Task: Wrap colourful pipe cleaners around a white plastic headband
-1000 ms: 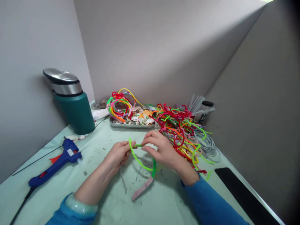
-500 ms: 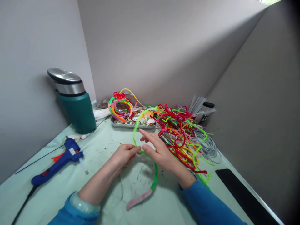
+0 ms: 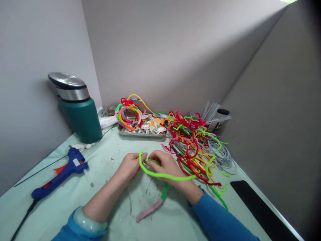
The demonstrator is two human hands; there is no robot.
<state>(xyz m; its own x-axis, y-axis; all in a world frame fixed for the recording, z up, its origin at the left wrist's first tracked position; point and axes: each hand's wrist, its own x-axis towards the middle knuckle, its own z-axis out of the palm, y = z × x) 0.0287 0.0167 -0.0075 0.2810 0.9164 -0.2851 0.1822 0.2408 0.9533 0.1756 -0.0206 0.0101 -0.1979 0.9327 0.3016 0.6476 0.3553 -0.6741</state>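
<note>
Between the fingertips of my left hand (image 3: 132,164) is a lime-green pipe cleaner (image 3: 165,175), pinched near its bend. Its free end arches over the back of my right hand (image 3: 167,164) toward the wrist. My right fingers are closed on the curved, wrapped piece close to the left fingertips; the exact contact is partly hidden. That curved piece (image 3: 149,211) hangs below my right hand, with a dark green band and then a dusty pink end. A thin grey wire (image 3: 130,201) hangs below my left hand.
A blue glue gun (image 3: 60,175) lies at left, before a green bottle (image 3: 81,120). Behind my hands is a metal tray (image 3: 141,134) of shells with colourful hoops. Tangled pipe cleaners (image 3: 190,134) and coiled grey wire (image 3: 224,155) lie right, beyond a black strip (image 3: 260,207).
The lime-green pipe cleaner's free end has swung from pointing up and away to lying across my right hand. My right fingers have come in from spread to closed near my left fingertips.
</note>
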